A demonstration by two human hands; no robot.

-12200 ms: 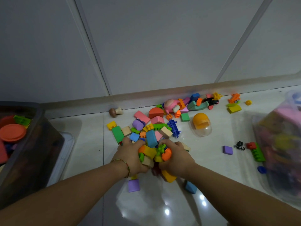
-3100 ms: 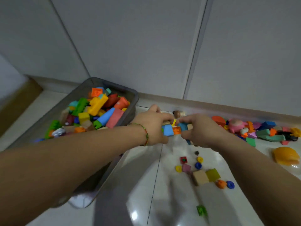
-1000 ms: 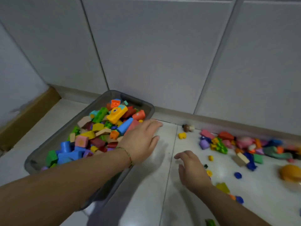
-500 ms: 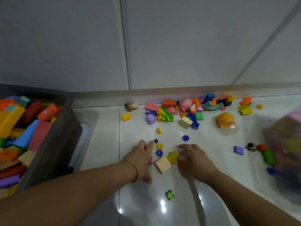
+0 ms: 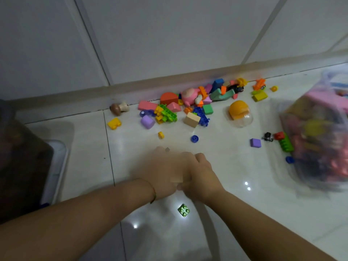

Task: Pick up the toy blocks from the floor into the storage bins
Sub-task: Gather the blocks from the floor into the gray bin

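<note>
The hands meet side by side low over the white tiled floor (image 5: pixel 235 213): the left hand (image 5: pixel 165 172) is a motion blur, and the right hand (image 5: pixel 201 176) shows curled knuckles. Whether either has hold of anything cannot be told. A small green studded block (image 5: pixel 183 210) lies just below the wrists. Beyond the fingers lie a blue wheel (image 5: pixel 194 138) and a small yellow piece (image 5: pixel 160 135). Farther off, most of the toy blocks (image 5: pixel 188 108) are heaped along the skirting, with a wooden mushroom (image 5: pixel 118 108) at their left end and an orange capsule (image 5: pixel 239 112) to their right. A dark storage bin (image 5: pixel 22 166) stands at the left edge, and a clear container (image 5: pixel 320 140) full of toys at the right.
</note>
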